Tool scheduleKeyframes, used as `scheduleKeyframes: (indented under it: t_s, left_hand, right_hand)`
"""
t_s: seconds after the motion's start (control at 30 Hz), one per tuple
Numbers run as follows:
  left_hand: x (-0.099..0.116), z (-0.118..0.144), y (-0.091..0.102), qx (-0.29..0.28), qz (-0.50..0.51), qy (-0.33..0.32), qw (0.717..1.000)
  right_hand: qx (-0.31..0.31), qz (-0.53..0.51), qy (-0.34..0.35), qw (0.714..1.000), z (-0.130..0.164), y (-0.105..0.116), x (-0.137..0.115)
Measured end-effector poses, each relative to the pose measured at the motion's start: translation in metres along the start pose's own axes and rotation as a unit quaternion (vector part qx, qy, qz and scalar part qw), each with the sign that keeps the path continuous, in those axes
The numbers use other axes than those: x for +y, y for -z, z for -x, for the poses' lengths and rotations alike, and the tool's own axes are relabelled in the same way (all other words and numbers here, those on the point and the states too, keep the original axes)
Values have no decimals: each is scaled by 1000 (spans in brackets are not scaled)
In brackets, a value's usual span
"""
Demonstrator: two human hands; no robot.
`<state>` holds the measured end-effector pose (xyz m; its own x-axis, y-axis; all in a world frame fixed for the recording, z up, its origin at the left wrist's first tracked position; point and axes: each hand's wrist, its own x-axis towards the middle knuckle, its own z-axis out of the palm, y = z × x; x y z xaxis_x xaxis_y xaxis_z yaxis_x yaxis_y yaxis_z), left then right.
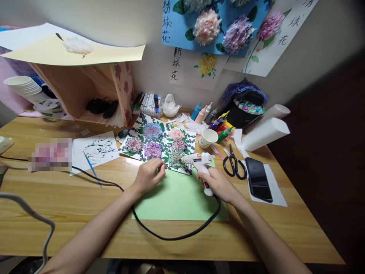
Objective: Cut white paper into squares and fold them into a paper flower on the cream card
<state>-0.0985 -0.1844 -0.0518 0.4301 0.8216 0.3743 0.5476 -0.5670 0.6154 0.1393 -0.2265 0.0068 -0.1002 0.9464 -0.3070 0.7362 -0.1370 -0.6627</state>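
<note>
My right hand (218,185) grips a white hot glue gun (199,161), whose nozzle points left toward the lower edge of a flower collage sheet (159,140). A black cord (171,236) runs from the gun across the table. My left hand (149,176) rests with its fingers pinched together at the collage's front edge, close to a green-white paper flower (176,158); whether it holds a small piece I cannot tell. Both hands are over a light green paper sheet (179,199) lying on the wooden table (85,213).
Right of the gun lie black scissors (234,164) and a dark phone (258,179) on white paper. A paper cup (207,137), paint bottles (203,111), markers (149,103) and a blue brush (92,169) stand around the collage. A wooden shelf box (85,91) sits back left.
</note>
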Motion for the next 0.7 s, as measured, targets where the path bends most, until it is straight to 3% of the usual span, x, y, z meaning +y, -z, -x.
scheduleKeyframes:
  t_s: [0.37,0.7]
  left_hand:
    - [0,0,1,2,3,-4,1000]
    - [1,-1,2,7,8,-5,1000]
  right_hand:
    - [10,37,-10,999,-2,-1,1]
    - [16,-27,-4,1000,11,7,-9]
